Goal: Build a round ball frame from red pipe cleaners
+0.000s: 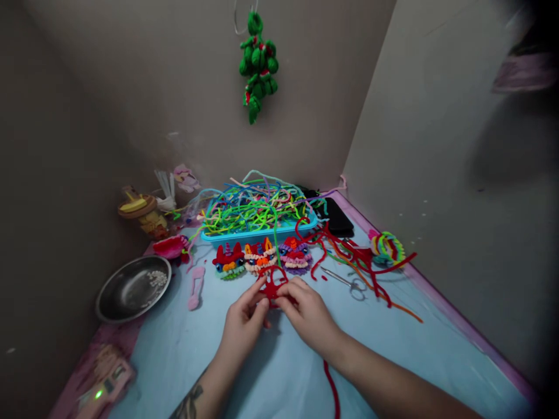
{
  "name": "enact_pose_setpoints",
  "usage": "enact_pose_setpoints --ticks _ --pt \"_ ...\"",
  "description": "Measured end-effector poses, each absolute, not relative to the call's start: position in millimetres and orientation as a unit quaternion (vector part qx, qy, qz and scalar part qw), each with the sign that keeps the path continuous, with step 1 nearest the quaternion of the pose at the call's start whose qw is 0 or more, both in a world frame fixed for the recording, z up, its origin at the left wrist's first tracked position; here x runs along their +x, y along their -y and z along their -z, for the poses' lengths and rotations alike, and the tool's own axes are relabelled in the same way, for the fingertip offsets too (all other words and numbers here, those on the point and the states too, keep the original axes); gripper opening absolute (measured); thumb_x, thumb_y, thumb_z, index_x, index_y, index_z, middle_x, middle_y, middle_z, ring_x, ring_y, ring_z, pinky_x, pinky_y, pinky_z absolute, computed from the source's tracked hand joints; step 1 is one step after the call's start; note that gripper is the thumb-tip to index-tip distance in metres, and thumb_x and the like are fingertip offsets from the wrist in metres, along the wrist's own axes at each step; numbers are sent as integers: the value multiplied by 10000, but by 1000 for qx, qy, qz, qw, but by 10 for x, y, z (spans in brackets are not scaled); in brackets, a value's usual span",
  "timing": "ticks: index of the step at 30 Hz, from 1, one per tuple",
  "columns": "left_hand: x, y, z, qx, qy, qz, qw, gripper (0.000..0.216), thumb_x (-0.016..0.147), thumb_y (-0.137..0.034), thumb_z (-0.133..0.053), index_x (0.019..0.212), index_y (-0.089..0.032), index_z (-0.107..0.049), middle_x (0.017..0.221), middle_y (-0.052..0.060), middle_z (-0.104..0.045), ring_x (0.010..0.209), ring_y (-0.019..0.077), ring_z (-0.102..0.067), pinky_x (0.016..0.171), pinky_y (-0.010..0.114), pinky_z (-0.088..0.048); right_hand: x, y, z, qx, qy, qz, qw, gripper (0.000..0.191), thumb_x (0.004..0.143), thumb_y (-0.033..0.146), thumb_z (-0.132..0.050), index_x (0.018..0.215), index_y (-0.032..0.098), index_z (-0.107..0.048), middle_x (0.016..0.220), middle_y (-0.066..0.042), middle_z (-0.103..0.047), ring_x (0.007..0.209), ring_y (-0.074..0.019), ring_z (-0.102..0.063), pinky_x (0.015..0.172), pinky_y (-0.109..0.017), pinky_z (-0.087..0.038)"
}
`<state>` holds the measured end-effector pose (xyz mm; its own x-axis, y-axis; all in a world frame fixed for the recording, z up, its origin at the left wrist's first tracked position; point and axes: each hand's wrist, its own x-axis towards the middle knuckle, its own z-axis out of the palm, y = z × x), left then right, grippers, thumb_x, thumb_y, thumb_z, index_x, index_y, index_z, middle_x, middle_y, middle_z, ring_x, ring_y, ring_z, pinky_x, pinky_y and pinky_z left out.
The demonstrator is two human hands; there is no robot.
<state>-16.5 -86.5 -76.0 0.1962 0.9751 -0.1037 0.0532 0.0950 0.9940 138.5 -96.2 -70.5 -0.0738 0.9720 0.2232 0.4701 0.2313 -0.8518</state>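
Between my two hands, a small piece of looped red pipe cleaner point(271, 289) is held just above the blue table covering. My left hand point(244, 317) pinches its left side with thumb and fingers. On the right side, my right hand point(311, 319) grips it with closed fingertips, which partly hide it. A length of red pipe cleaner point(331, 387) lies under my right forearm and runs toward the near edge. Just beyond my hands stand three fuzzy animal faces: a red and green one point(229, 262), an orange and cream one point(261, 256) and a red and purple one point(296, 256).
A blue tray point(231, 237) heaped with colourful pipe cleaners stands at the back. Scissors point(353, 286) and tangled red strands point(375, 270) lie right. At left are a metal bowl point(126, 291) with small pale bits, a pink clip-shaped piece point(196, 288) and a device with a green light point(107, 384).
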Motion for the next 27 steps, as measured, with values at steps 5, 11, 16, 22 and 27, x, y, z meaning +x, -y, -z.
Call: enact_pose_setpoints --ticks 5,11,16,22,27 --pt "-180 844 715 515 -496 -431 550 434 752 -378 -644 1100 -119 -660 659 26 -653 452 88 -511 471 209 -408 1368 992 693 -531 688 -302 393 111 829 135 -522 846 201 -611 828 -24 -583 772 -160 -561 675 -259 -421" --pt "-172 852 706 526 -510 -419 537 370 745 -374 -643 1011 -123 -703 694 54 -701 478 105 -540 480 215 -438 1384 976 719 -534 691 -256 414 126 824 117 -501 763 196 -577 759 -12 -566 722 -154 -550 637 -252 -404" --pt "-177 848 734 540 -511 -420 520 307 717 -333 -680 953 -140 -723 824 88 -746 662 177 -643 599 258 -505 1382 966 704 -544 679 -273 411 130 809 111 -505 729 193 -567 737 -5 -558 704 -149 -539 616 -245 -393" --pt "-189 835 733 516 -521 -424 532 284 696 -321 -710 919 -145 -728 791 73 -752 679 179 -660 648 266 -508 1391 968 655 -531 661 -323 420 144 788 92 -521 715 191 -596 727 4 -569 700 -139 -540 623 -239 -397" --pt "-193 818 724 458 -510 -431 587 307 644 -323 -757 888 -138 -729 725 57 -744 628 147 -642 626 240 -493 1411 950 627 -514 640 -375 431 159 782 95 -535 683 189 -618 712 8 -570 690 -129 -544 625 -228 -400"
